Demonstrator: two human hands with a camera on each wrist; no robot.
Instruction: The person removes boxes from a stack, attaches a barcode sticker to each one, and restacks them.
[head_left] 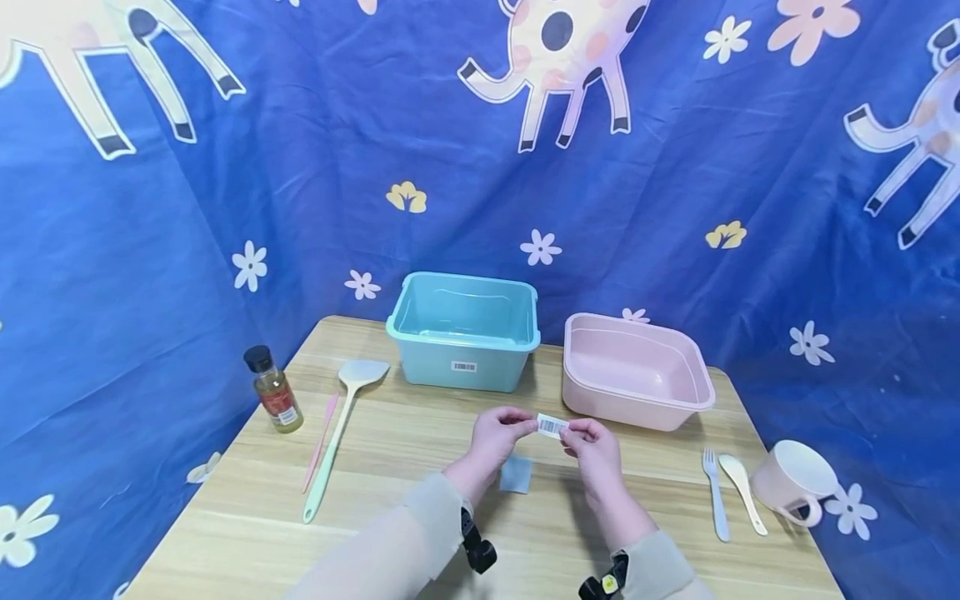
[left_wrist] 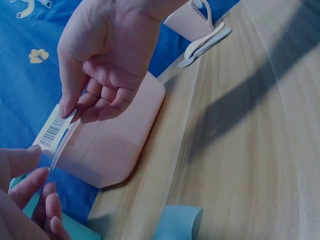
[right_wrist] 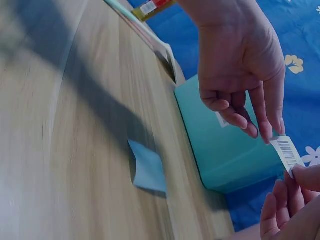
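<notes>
A small white barcode label is stretched between both hands above the table. My left hand pinches its left end between thumb and finger, and my right hand pinches the right end. In the left wrist view a second narrow white edge shows under the label; whether it is backing paper I cannot tell. Below the hands lies a small light-blue paper square, its edge curling up. Behind them, the pink basin shows no label on its visible front, while the teal bin bears a barcode sticker.
To the left are a bottle with a black cap, a pink stick-like utensil and a long turner. On the right lie a blue fork and a white spoon, beside a pale pink mug. Blue patterned cloth surrounds the table.
</notes>
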